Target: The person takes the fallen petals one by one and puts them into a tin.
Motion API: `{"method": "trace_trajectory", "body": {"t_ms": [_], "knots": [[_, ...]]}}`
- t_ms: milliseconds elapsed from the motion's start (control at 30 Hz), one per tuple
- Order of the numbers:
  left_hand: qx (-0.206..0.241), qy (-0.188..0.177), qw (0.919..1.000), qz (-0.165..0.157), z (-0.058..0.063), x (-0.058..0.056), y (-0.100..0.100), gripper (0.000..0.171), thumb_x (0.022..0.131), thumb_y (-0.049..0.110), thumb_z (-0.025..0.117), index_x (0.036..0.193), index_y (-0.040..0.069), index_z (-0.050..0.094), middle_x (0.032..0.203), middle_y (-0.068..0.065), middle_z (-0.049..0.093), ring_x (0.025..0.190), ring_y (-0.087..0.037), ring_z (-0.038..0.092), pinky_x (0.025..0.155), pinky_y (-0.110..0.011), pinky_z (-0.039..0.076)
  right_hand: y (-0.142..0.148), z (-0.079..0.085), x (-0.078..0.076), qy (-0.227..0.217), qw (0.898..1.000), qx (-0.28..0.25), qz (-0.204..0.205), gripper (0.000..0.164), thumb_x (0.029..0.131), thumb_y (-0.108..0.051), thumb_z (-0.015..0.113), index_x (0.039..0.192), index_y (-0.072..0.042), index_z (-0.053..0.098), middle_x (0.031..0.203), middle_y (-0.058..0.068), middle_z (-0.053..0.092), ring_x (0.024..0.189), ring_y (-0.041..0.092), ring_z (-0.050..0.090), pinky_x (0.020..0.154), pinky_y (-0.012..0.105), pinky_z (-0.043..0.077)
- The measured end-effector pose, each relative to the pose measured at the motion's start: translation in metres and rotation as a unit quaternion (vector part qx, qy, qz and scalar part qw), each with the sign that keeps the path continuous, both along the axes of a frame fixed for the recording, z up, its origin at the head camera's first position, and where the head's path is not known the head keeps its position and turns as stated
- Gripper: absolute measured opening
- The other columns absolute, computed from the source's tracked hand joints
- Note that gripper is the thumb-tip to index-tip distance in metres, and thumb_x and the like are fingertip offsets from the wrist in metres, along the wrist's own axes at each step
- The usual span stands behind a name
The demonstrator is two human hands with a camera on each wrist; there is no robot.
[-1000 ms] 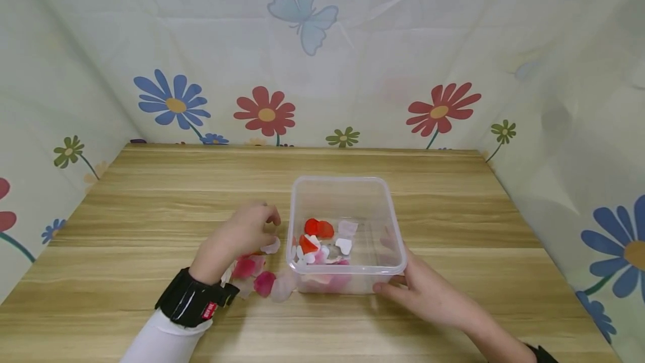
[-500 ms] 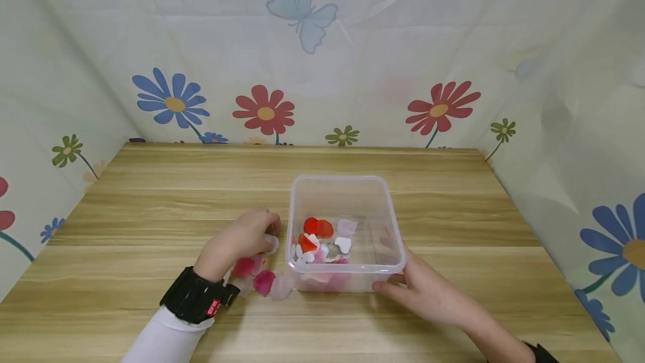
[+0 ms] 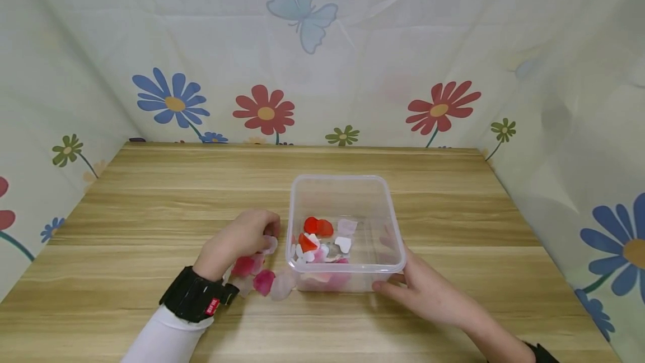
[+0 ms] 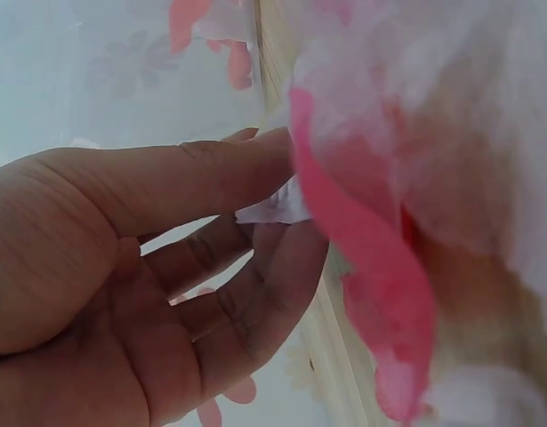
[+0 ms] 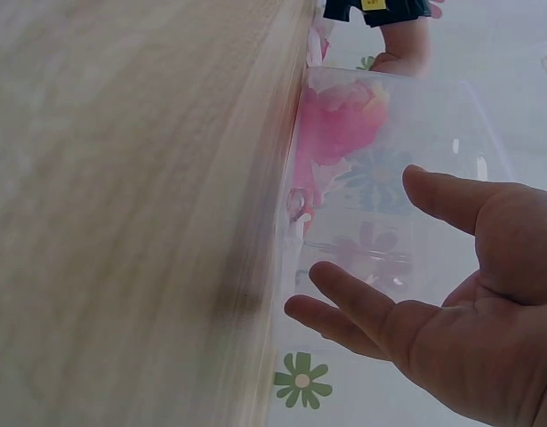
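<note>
At the left, a white sleeve [image 3: 168, 332] runs up to a black wrist strap [image 3: 187, 294] with a small red tag [image 3: 212, 306], above the wood-grain tabletop [image 3: 101, 273]. From the strap the person's left hand [image 3: 238, 241] reaches over loose artificial petals, its thumb and fingertips nearly together and pinching 1 pale petal [image 4: 277, 209] beside the box's left wall. Under and near this hand lie a deep pink petal [image 3: 243, 266] and a magenta petal [image 3: 264, 283]; a pale pink petal [image 3: 283, 286] lies just beside the box's front left corner. The clear plastic box [image 3: 347, 268] stands upright and lidless on the tabletop, with 3 red petals [image 3: 325, 229] towards its left, pink petals [image 3: 339, 279] showing through the front wall and a white petal [image 3: 344, 245] near the middle. The person's right hand [image 3: 420, 290] is at the box's right wall, fingers spread and well apart from the thumb, which lies by the front right corner; how firmly it presses cannot be told. A floral cloth backdrop [image 3: 378, 71] rises behind the tabletop, bearing a printed blue butterfly [image 3: 304, 15] above red flowers.
</note>
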State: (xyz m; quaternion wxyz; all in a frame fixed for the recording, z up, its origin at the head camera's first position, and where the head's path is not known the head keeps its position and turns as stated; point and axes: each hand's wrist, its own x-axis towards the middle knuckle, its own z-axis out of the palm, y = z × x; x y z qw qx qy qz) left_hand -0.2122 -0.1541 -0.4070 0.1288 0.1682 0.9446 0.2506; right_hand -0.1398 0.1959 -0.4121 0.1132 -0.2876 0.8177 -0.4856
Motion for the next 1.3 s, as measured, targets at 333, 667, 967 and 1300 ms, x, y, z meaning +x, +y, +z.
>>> {"method": "trace_trajectory", "body": {"t_ms": [333, 667, 967, 1300], "knots": [[0.062, 0.029, 0.9973, -0.028, 0.013, 0.000, -0.006, 0.018, 0.087, -0.011, 0.067, 0.085, 0.006, 0.068, 0.078, -0.002, 0.058, 0.074, -0.020, 0.054, 0.065, -0.032, 0.049, 0.001, -0.001, -0.001, -0.002, 1.000, -0.007, 0.004, 0.092, 0.096, -0.009, 0.073, 0.163, -0.010, 0.011, 0.148, 0.029, 0.043, 0.125, 0.036, 0.058, 0.097, 0.039, 0.052], [0.094, 0.073, 0.9927, -0.017, 0.031, 0.002, -0.013, 0.012, 0.089, -0.005, 0.073, 0.088, 0.006, 0.071, 0.080, 0.000, 0.061, 0.077, -0.020, 0.056, 0.071, -0.033, 0.053, 0.001, -0.002, 0.000, -0.003, 1.000, -0.009, 0.002, 0.095, 0.095, -0.006, 0.074, 0.164, -0.009, 0.009, 0.151, 0.030, 0.040, 0.128, 0.039, 0.054, 0.099, 0.039, 0.051], [0.135, 0.160, 0.9775, 0.024, 0.052, 0.017, -0.007, 0.011, 0.087, 0.002, 0.081, 0.092, 0.009, 0.074, 0.084, 0.002, 0.066, 0.079, -0.018, 0.061, 0.075, -0.037, 0.057, 0.002, -0.002, 0.000, 0.002, 1.000, -0.004, 0.002, 0.096, 0.095, -0.008, 0.074, 0.164, -0.010, 0.008, 0.150, 0.030, 0.041, 0.128, 0.039, 0.054, 0.098, 0.039, 0.052], [0.189, 0.269, 0.9440, 0.029, 0.068, 0.032, 0.006, 0.017, 0.083, 0.000, 0.084, 0.097, 0.006, 0.076, 0.089, -0.001, 0.069, 0.080, -0.015, 0.064, 0.071, -0.034, 0.060, 0.001, -0.002, -0.001, -0.007, 1.000, -0.005, 0.002, 0.098, 0.096, -0.009, 0.073, 0.165, -0.014, 0.005, 0.152, 0.031, 0.038, 0.129, 0.040, 0.053, 0.099, 0.040, 0.051]]}}
